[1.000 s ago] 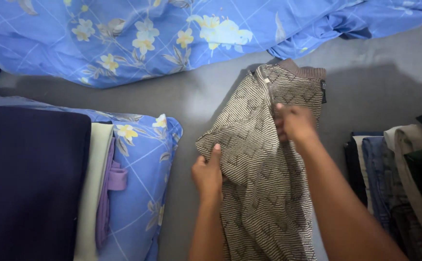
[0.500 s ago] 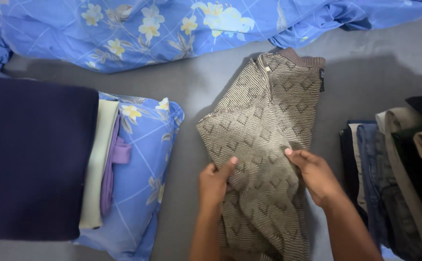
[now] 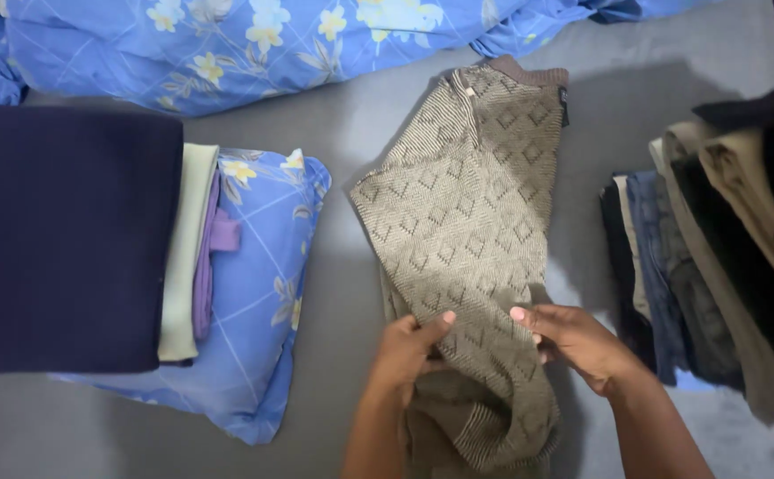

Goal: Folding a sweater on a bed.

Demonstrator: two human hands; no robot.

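Note:
A beige knitted sweater (image 3: 467, 213) with a diamond pattern lies lengthwise on the grey sheet (image 3: 351, 151), folded narrow, its collar at the far end. My left hand (image 3: 413, 348) pinches the fabric at the near left part of the sweater. My right hand (image 3: 573, 341) grips the fabric on the near right side, fingers pointing left. Both hands are close together, and the lower hem bunches beneath them.
On the left a blue floral pillow (image 3: 263, 293) carries a stack of folded clothes with a dark navy piece (image 3: 58, 239) on top. A blue floral blanket (image 3: 254, 44) lies across the far side. A pile of folded clothes (image 3: 715, 257) stands on the right.
Both hands have slid down the sweater from its upper middle to its near end. The sweater now lies flatter and smoother along its length.

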